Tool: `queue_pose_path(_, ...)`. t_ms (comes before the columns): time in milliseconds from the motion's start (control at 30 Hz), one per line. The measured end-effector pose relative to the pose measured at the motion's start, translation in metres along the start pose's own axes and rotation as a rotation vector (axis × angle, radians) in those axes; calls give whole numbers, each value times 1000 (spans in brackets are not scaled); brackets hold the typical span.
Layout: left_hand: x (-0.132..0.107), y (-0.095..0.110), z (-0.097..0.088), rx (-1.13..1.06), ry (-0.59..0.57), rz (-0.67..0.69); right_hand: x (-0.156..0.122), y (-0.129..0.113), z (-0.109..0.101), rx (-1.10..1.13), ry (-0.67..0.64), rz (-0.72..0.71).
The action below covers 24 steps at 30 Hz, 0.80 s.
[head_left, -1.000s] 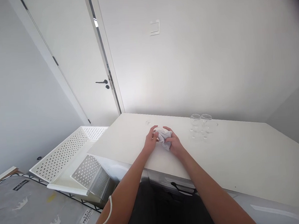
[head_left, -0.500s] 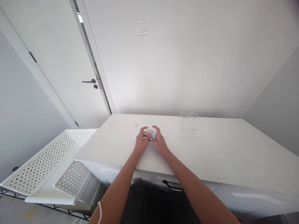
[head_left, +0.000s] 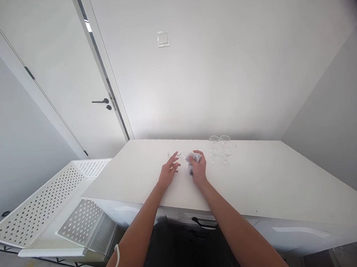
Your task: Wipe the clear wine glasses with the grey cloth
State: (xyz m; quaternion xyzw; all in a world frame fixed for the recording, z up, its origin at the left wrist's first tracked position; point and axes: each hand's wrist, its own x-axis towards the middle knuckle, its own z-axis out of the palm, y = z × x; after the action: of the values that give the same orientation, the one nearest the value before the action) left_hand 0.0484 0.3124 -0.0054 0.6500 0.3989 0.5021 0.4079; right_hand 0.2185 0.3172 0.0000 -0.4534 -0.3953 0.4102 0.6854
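Observation:
My right hand (head_left: 199,167) is closed around a crumpled pale grey cloth (head_left: 194,156), whose lower part hangs below the fingers. To its left, my left hand (head_left: 168,172) has its fingers apart and nothing visible in its grasp. Just beyond the left fingertips is a faint clear glass item (head_left: 180,155); its shape is too indistinct to name. Two clear stemmed glasses (head_left: 220,147) stand side by side to the right of my right hand, near the wall.
Both arms reach over a white cabinet top (head_left: 258,177). White perforated metal racks (head_left: 41,200) stand at its left side. A black handle (head_left: 203,224) is on the cabinet front. Behind are a white door (head_left: 58,76) and a wall with a light switch (head_left: 163,38).
Both hands were together around the cloth. My left hand has let go and moved apart, while my right hand has carried the cloth to the right. The view has shifted slightly.

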Motion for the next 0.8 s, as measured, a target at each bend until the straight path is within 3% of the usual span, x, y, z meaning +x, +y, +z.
queue_pose_path(67, -2, 3, -2, 95, 198, 29, 1, 0, -3, 70, 82, 59)
queue_pose_path(133, -3, 6, -4, 188, 401, 76, 0, 0, -4, 80, 84, 67)
queue_pose_path(167, -3, 6, -4, 227, 436, 107, -1, -1, -4, 65, 63, 47)
queue_pose_path(200, -2, 6, -4, 256, 405, 135, -2, -1, -3, 46, 37, 19)
queue_pose_path(267, -1, 4, -2, 299, 193, 137, -3, -2, -2, 32, -16, -26)
queue_pose_path(333, 0, 1, 1, 345, -31, 67, -1, -3, -2, 113, -30, -36)
queue_pose_path(367, 1, 0, 1, 372, -87, 22, 1, -2, -2, 189, -17, -30)
queue_pose_path(500, 0, 0, 2, 348, -14, -43, 11, 3, -4, 446, 85, 61)
queue_pose_path(600, -1, 2, 1, 248, 13, -49, 8, 5, 0, 383, -96, 68)
queue_pose_path(700, 1, 1, 1, 218, 6, -77, -5, 0, 6, 109, -326, -116)
queue_pose_path(800, 2, -2, 0, 293, 55, -72, -18, -5, 10, -316, -492, -465)
